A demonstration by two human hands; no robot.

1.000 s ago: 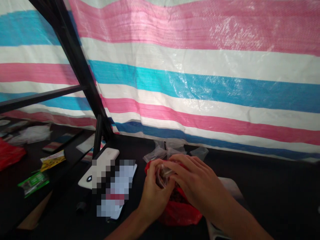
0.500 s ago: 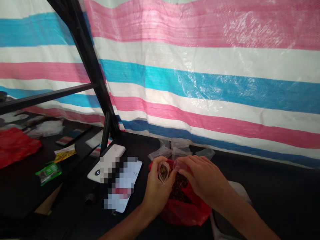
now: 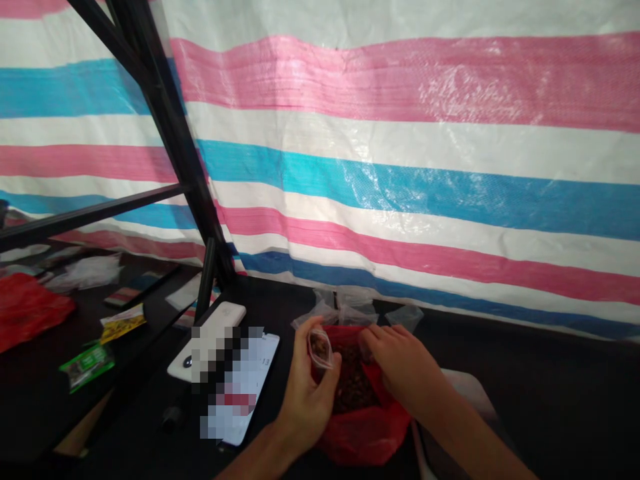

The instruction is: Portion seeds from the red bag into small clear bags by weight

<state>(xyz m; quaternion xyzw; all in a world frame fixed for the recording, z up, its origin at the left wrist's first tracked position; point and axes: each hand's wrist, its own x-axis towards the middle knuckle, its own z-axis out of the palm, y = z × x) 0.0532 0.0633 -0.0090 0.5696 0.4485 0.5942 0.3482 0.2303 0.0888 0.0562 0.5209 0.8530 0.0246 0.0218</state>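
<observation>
My left hand [image 3: 309, 393] is closed round a small clear plastic bag [image 3: 321, 348], its mouth facing up and brownish bits inside. Just right of it, a red plastic bag [image 3: 363, 437] stands with its top spread wide. Many small dark brown pieces [image 3: 353, 383] fill the red bag. Over that bag's right rim is my right hand [image 3: 403, 363], fingers curled down and closed. A small clear cup-like plastic piece is at its fingertips, mostly hidden by the fingers.
Several clear plastic bags [image 3: 357, 310] lie behind the red bag. Left are a white device [image 3: 227, 320] and a phone [image 3: 257, 373]; a pale-rimmed object [image 3: 465, 383] sits under my right forearm. Green [image 3: 87, 367] and yellow packets [image 3: 123, 323] lie far left, near a black frame [image 3: 175, 140].
My right hand has lowered toward the contents of the red bag, with the clear piece now mostly hidden. The small bag in my left hand has shifted slightly left. The camera view has tilted up a little.
</observation>
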